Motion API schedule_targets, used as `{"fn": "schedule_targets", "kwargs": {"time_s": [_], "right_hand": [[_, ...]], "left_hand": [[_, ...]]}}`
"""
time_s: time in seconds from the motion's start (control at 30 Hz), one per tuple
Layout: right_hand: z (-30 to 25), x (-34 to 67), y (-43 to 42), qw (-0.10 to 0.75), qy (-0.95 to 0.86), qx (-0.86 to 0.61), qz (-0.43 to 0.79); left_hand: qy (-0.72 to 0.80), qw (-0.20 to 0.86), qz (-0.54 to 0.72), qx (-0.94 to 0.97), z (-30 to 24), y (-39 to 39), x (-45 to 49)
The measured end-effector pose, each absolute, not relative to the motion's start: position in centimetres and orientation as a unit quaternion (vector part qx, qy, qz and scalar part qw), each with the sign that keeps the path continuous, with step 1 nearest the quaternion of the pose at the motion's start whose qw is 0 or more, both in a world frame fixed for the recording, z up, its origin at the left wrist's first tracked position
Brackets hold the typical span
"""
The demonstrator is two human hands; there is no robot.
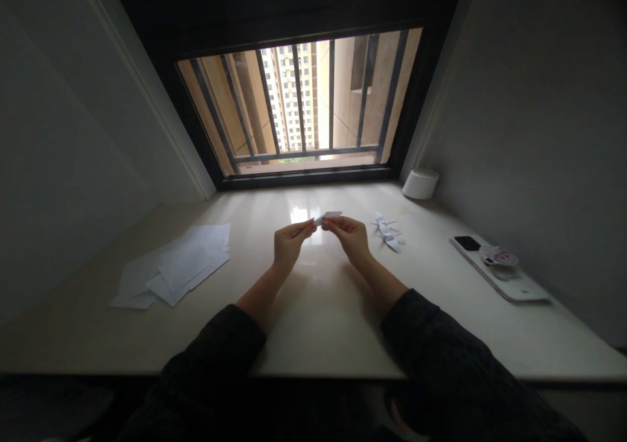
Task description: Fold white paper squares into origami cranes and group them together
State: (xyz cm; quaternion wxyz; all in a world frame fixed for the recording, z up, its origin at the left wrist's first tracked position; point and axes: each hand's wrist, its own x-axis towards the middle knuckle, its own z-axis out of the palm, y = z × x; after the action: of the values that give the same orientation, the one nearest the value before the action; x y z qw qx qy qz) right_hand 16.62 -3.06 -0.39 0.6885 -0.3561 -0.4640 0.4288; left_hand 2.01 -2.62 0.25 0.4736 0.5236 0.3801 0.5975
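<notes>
1. Clock directions are read from the hands, with 12 o'clock toward the barred window point(294, 177). A small folded white paper piece point(329, 217) is held in the air at the centre, above a cream polished counter point(318, 324), and is not touching it.
2. The piece is pinched from both sides. The left hand point(289, 243) is closed around one end, with its fingers curled toward the paper, and the right hand point(350, 238) is closed around the other. The exact finger contact is partly hidden by the hands themselves.
3. The work in hand is judged to be the two-handed handling of this single piece. Since both hands are occupied by it, one would have to be freed before anything else on the counter could be picked up.
4. A white cylindrical container point(420, 184) is placed at about 1 o'clock, against the wall. Its top looks closed, and whether anything is inside cannot be told.
5. A loose pile of white paper sheets point(171, 266) is spread at about 9 o'clock. A folded paper figure point(386, 233) is lying at about 3 o'clock.
6. A white phone point(499, 275) is lying further out at about 4 o'clock, with a pink round grip point(498, 255) on its back.
</notes>
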Motion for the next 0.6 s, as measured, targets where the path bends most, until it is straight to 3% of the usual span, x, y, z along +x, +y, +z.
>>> {"fn": "schedule_targets", "kwargs": {"time_s": [0.6], "right_hand": [[-0.55, 16.19, -3.13, 0.717, -0.420, -0.359, 0.424]], "left_hand": [[0.389, 0.491, 0.591, 0.509, -0.11, -2.67, 2.27]]}}
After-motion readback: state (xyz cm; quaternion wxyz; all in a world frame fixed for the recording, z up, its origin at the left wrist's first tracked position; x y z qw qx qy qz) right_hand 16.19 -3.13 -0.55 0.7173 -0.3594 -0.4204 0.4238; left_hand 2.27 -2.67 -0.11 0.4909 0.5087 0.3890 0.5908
